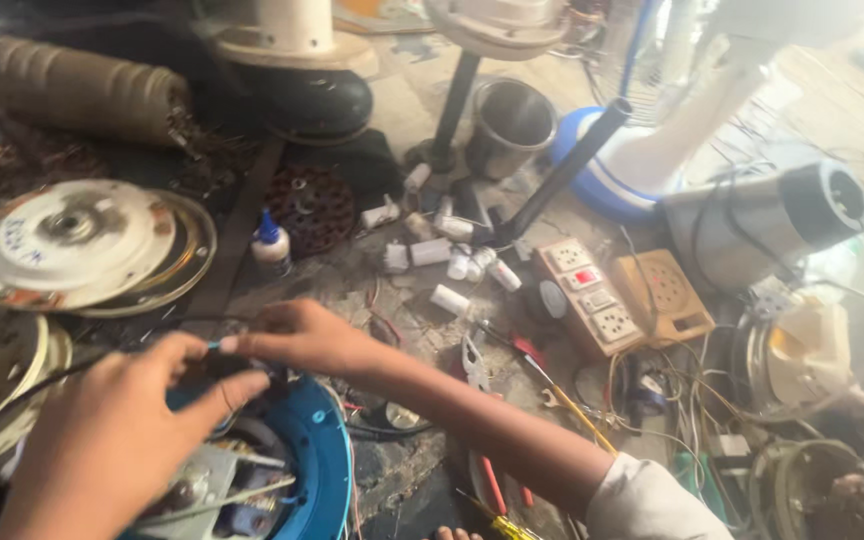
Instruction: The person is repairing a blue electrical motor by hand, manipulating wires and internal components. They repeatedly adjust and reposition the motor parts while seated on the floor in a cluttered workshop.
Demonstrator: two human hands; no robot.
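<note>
A round blue fan housing lies open at the bottom left, with grey metal parts and wires inside. My left hand comes in from the lower left, its thumb and forefinger pinched over the housing's top edge. My right hand reaches across from the lower right and meets it fingertip to fingertip. Between the fingertips is a thin wire with a light blue end. A black cable runs off to the left from under my left hand.
White fan motor covers sit at left, with a small glue bottle and several white capacitors ahead. A switch-and-socket board, pliers, screwdrivers, tangled wires, a steel cup and fan stands crowd the right and back.
</note>
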